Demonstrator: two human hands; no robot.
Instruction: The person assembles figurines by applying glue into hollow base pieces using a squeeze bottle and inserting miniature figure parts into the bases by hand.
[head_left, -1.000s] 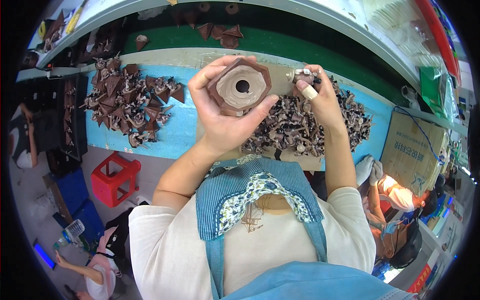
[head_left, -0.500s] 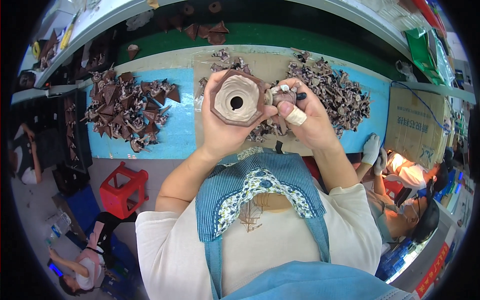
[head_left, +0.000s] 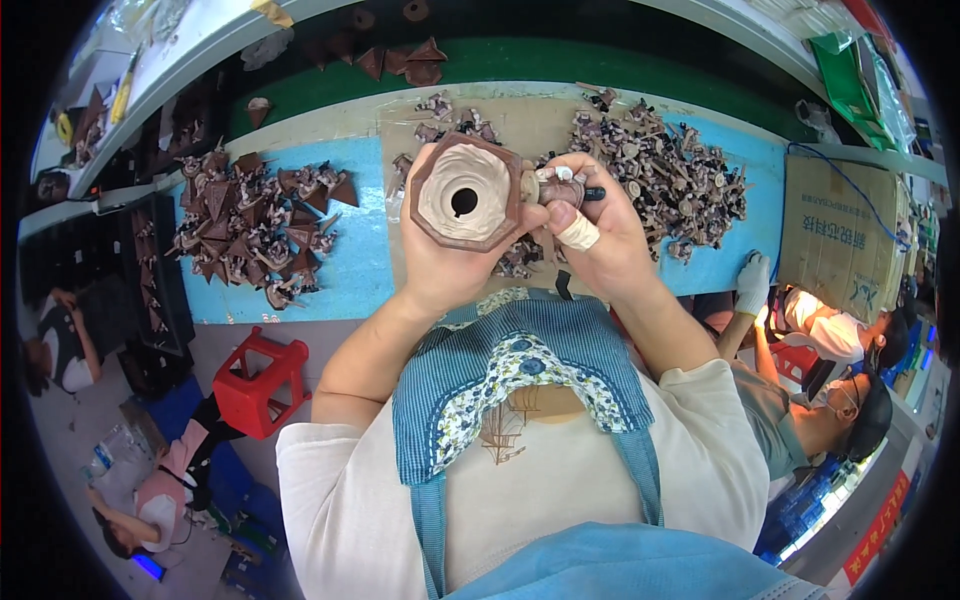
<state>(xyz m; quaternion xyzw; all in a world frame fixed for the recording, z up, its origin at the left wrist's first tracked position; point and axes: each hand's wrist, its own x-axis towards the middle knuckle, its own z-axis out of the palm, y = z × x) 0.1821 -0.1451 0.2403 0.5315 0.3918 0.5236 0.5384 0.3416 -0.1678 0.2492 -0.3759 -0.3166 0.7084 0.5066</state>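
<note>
One striped blue apron bib [head_left: 520, 370], edged in gathered floral cloth, lies closest to the hands. Just beyond it is a brown many-sided hollow piece [head_left: 466, 172], its rim crisp and faceted, its cream inner wall rippled around a dark round hole with a small notch. Beside it, a small purplish-brown figurine [head_left: 560, 191] has a lumpy moulded surface, a white patch on top and a black tip.

Both forearms angle inward over the counter [head_left: 350, 255]. The left hand [head_left: 447, 275] cups the hollow piece from beneath and its outer side, opening facing up. The right hand [head_left: 608, 240], thumb wrapped in a pale bandage [head_left: 580, 235], pinches the figurine between thumb and fingers, holding it sideways against or just beside the hollow piece's right edge; contact is unclear.

Farther out, a heap of brown pointed pieces and figurines [head_left: 240, 225] covers the blue surface at left, while a dense figurine pile [head_left: 655, 180] spreads at right, partly over a tan sheet [head_left: 530, 108]. At the back, brown angular pieces [head_left: 422, 72] rest on a green surface [head_left: 500, 90].
</note>
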